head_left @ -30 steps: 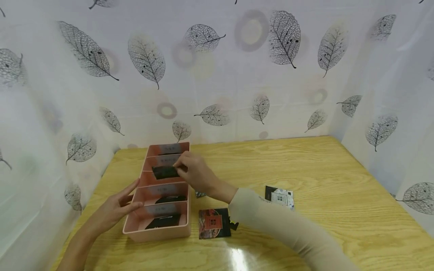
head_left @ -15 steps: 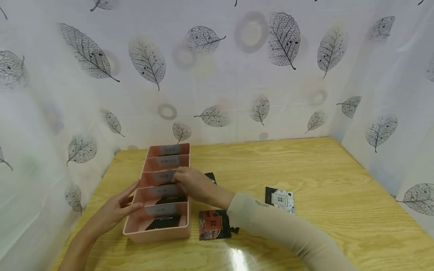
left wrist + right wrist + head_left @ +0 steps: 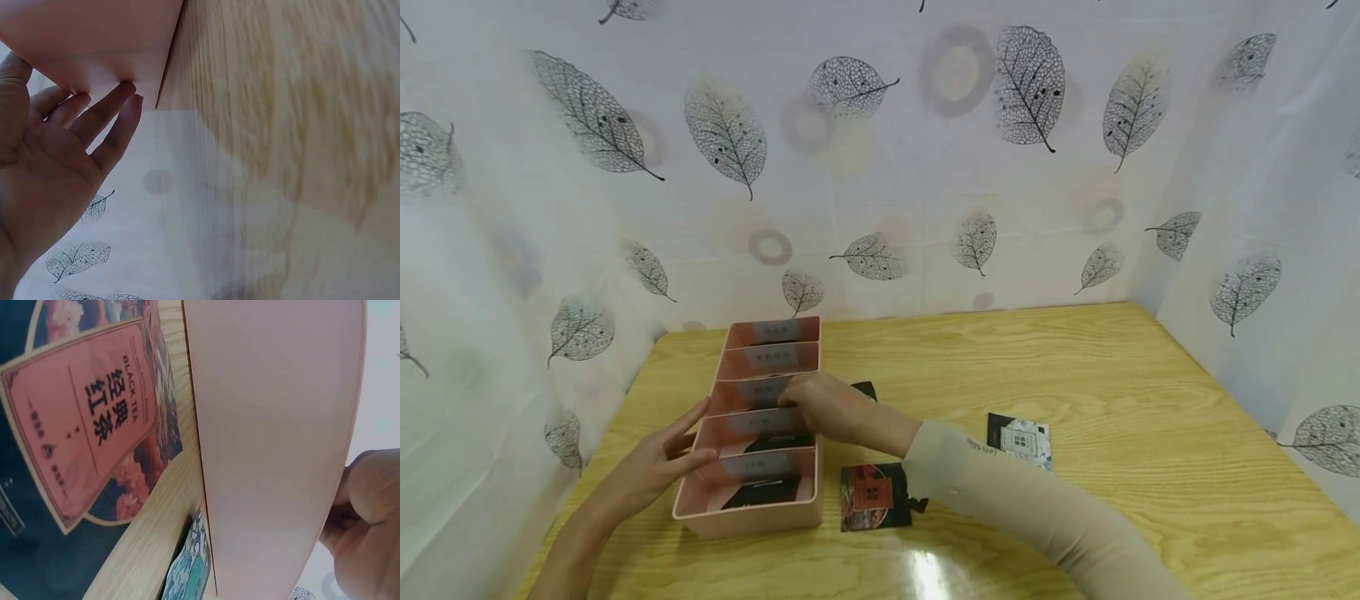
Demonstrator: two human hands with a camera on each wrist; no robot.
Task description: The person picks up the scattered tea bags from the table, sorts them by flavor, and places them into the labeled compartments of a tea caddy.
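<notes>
Box (image 3: 748,523), pink, five compartments in a row, stands on the wooden table (image 3: 970,358); places below are given from it. Left hand (image 3: 651,468) is at the box's left wall: fingers slightly apart, nearly straight, tips touching the outer face, not clamped. Right hand (image 3: 826,406) reaches over the box's right wall into the middle compartment; fingers curled, tips hidden, so cannot tell whether they pinch anything. Black packet (image 3: 766,492) lies in the box's nearest compartment, second black packet (image 3: 781,442) in the next one. Outside the box: red-label packet (image 3: 868,498) near the right wall, near end; white-patterned packet (image 3: 1021,442) well apart to the right; dark packet (image 3: 868,389) just beside the right wall, partly covered by the right hand.

Risks, as judged: the knuckles screen the middle compartment, so anything released there could snag on a divider or fall into the neighbouring compartment. Without the left hand's support, a push on the right wall could slide or twist the box. Sleeve (image 3: 1015,482) overlaps a corner of the red-label packet in the head view; contact unclear, but a low withdrawal could drag it off.
</notes>
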